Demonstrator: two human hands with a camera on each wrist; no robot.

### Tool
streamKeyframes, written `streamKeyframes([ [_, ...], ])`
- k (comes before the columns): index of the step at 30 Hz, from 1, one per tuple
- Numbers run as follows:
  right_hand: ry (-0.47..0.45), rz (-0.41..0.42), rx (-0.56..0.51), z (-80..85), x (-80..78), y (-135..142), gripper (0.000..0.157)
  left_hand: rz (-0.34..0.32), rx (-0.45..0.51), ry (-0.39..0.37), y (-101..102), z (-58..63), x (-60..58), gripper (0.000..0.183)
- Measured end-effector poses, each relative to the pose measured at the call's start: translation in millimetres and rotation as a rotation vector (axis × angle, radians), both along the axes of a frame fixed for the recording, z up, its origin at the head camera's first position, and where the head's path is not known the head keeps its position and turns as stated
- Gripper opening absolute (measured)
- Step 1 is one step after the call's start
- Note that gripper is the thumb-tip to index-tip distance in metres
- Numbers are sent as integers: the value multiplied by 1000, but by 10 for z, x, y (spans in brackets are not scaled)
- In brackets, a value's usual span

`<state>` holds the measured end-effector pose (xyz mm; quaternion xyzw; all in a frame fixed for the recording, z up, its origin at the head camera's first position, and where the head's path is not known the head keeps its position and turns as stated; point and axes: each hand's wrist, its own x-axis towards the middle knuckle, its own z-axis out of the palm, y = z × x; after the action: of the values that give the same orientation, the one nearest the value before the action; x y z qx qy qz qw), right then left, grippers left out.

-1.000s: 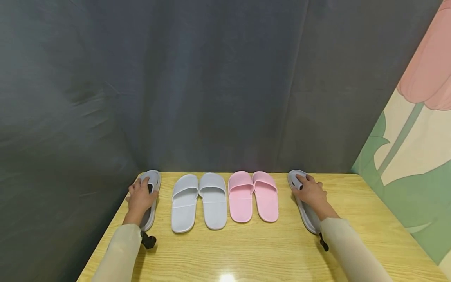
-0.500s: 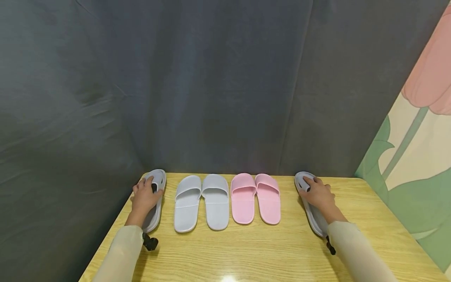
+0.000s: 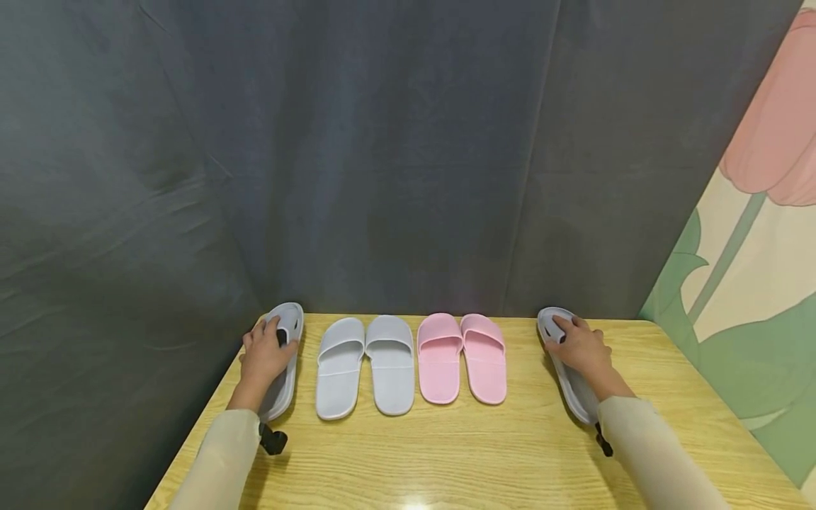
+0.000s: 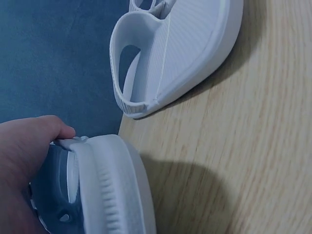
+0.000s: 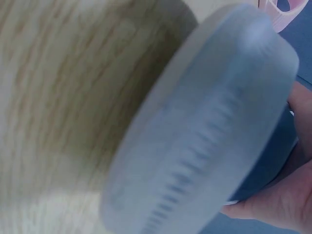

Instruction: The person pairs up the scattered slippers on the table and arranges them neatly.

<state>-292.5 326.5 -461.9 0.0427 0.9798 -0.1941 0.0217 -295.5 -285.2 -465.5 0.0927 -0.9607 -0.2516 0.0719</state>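
Observation:
My left hand (image 3: 264,358) grips the strap of a grey slipper (image 3: 280,393) at the table's left edge. In the left wrist view the thumb lies over that strap, and a shadow falls on the wood beside the slipper. At the right, my right hand (image 3: 583,354) holds the strap of another grey slipper (image 3: 576,397), which is tilted, its sole edge (image 5: 195,136) filling the right wrist view. Between the hands lie a left light-grey slipper (image 3: 338,389), a right light-grey slipper (image 3: 392,389), and two pink slippers (image 3: 438,382), side by side, toes toward the back.
The slippers are on a light wooden table (image 3: 446,453). Behind and to the left hangs a dark grey curtain (image 3: 395,156). A wall painted with a pink tulip (image 3: 771,142) and green leaves borders the right side.
The right slipper has moved slightly right, away from the pink pair, and the left one slightly right toward the light-grey pair. Both hands keep their hold. The head view has shifted a little.

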Motion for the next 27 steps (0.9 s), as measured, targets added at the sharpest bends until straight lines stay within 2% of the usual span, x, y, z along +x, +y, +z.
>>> streamKeyframes([
  [12, 3, -2, 5, 61, 15, 14, 72, -5, -12, 36, 88, 71, 60, 76],
  [27, 5, -3, 1, 48, 30, 73, 71, -20, -25, 59, 233, 183, 143, 76],
])
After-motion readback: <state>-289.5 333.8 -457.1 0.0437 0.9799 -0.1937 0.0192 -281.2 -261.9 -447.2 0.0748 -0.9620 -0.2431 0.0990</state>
